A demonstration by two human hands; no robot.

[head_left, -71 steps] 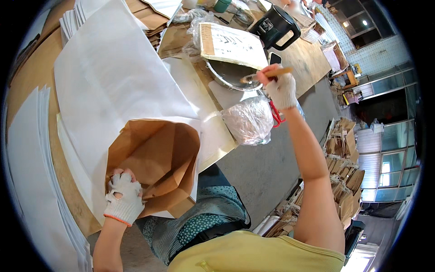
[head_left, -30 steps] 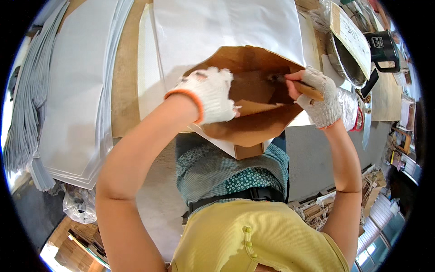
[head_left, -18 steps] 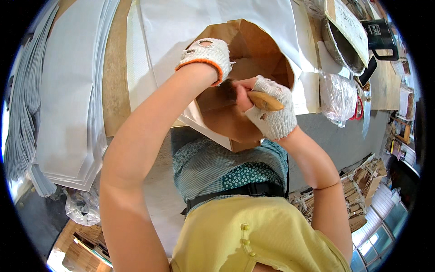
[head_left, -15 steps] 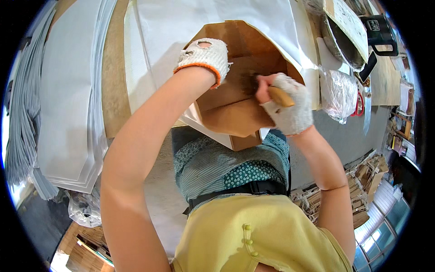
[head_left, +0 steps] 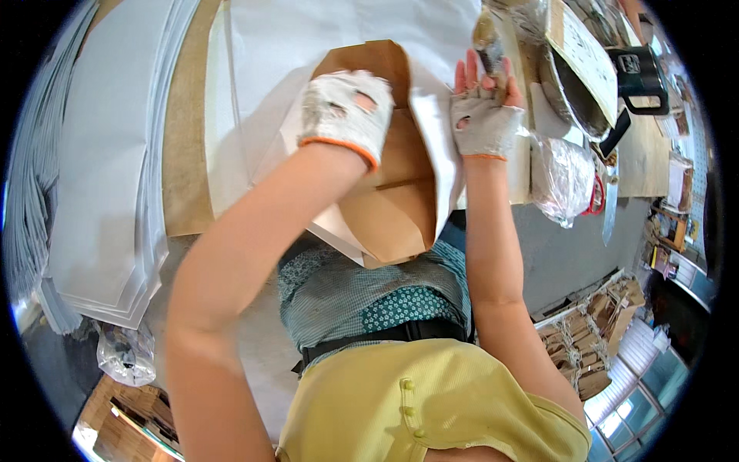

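Note:
A large paper bag (head_left: pixel 389 158), white outside and brown inside, lies with its mouth spread in front of me. My left hand (head_left: pixel 346 115), in a worn white fingerless glove with an orange cuff, is over the bag's left side; its fingers are hidden and the hand is blurred. Beyond the bag's right wall is my right hand (head_left: pixel 486 119), gloved the same way, open with fingers outstretched. A brush (head_left: pixel 488 45) with a wooden handle and dark bristles is at its fingertips, handle pointing away; the fingers are not wrapped round it.
Stacked white paper sheets (head_left: pixel 115 154) stand at the left. To the right are a metal pan (head_left: pixel 573 96), a dark mug (head_left: pixel 640 81), a clear plastic bag (head_left: pixel 562 177), red-handled scissors (head_left: pixel 597 194) and a knife (head_left: pixel 610 200). Bundled cardboard (head_left: pixel 589 335) lies lower right.
My right hand has come out of the bag to the upper right, its fingers opening from around the brush. The bag's right wall has folded inward. My left hand has shifted slightly.

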